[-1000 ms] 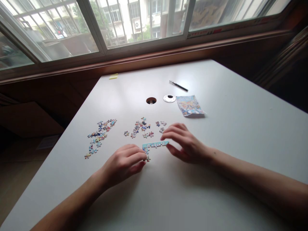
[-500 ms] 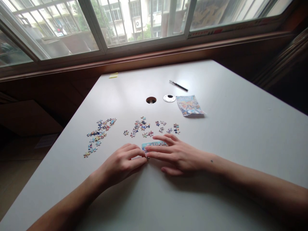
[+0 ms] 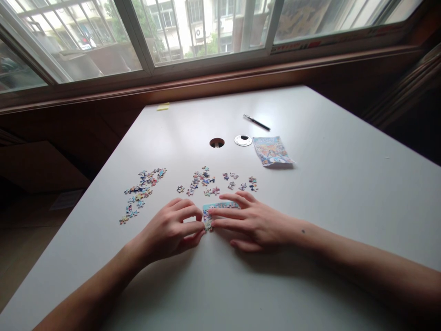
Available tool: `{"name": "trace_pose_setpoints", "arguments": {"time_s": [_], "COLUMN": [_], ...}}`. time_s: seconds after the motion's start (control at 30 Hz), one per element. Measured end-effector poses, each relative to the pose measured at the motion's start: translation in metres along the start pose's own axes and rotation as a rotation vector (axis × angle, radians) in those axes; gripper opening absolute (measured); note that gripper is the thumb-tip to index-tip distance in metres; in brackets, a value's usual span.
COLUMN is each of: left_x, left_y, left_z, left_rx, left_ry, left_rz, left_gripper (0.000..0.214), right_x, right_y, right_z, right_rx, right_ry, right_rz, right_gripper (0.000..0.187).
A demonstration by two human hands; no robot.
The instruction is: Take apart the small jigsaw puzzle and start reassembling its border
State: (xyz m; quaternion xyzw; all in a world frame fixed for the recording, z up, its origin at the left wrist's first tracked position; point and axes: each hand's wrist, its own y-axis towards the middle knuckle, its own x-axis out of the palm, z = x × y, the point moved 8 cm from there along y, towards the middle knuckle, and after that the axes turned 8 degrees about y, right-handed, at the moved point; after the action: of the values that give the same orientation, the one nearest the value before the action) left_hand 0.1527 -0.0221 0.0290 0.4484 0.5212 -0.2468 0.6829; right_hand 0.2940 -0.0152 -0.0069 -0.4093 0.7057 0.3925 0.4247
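A partly joined jigsaw puzzle [image 3: 220,205] with a light blue top edge lies flat on the white table, half hidden under my right hand [image 3: 253,223]. That hand is open, its fingers spread across the joined pieces. At the puzzle's lower left corner is a yellowish-green jigsaw piece [image 3: 208,227]. My left hand [image 3: 174,225] has curled fingers, with thumb and index finger closed at this piece's left edge. Whether the piece is locked into the others cannot be seen.
Loose jigsaw pieces [image 3: 139,196] lie in a long pile on the left, and more jigsaw pieces [image 3: 200,180] lie behind the puzzle. Farther back are a picture sheet [image 3: 274,151], a round cover [image 3: 243,140], a cable hole [image 3: 217,143], a black pen [image 3: 257,122] and a yellow slip [image 3: 163,106].
My left hand has shifted slightly left and its fingers have lifted and curled more, uncovering the corner piece. My right hand stays in place on the puzzle.
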Motion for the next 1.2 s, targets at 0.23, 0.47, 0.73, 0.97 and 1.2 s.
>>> {"name": "trace_pose_setpoints", "arguments": {"time_s": [0.23,0.47,0.73,0.97,1.2], "left_x": [0.0035,0.0043,0.0029,0.0034,0.0076], "left_y": [-0.0016,-0.0003,0.0026,0.0005,0.0000], "left_z": [-0.0018,-0.0005,0.0017,0.0006,-0.0065], "left_rx": [-0.013,-0.004,0.004,-0.021,-0.092], "left_ry": [-0.001,-0.004,0.036,-0.007,-0.006], "left_rz": [-0.019,-0.050,-0.086,-0.036,-0.037], "left_gripper": [0.009,0.009,0.010,0.012,0.009], "right_x": [-0.0006,0.0007,0.0002,-0.0006,0.0001], "right_y": [0.0005,0.0001,0.0011,0.0002,-0.0003], "right_z": [-0.0003,-0.0002,-0.0014,-0.0014,-0.0007], "right_rx": [0.002,0.000,-0.010,-0.031,-0.031], "right_ry": [0.002,0.005,0.000,-0.014,-0.019], "right_rz": [-0.002,-0.003,-0.015,0.013,0.023], "right_gripper": [0.051,0.051,0.053,0.054,0.054]}}
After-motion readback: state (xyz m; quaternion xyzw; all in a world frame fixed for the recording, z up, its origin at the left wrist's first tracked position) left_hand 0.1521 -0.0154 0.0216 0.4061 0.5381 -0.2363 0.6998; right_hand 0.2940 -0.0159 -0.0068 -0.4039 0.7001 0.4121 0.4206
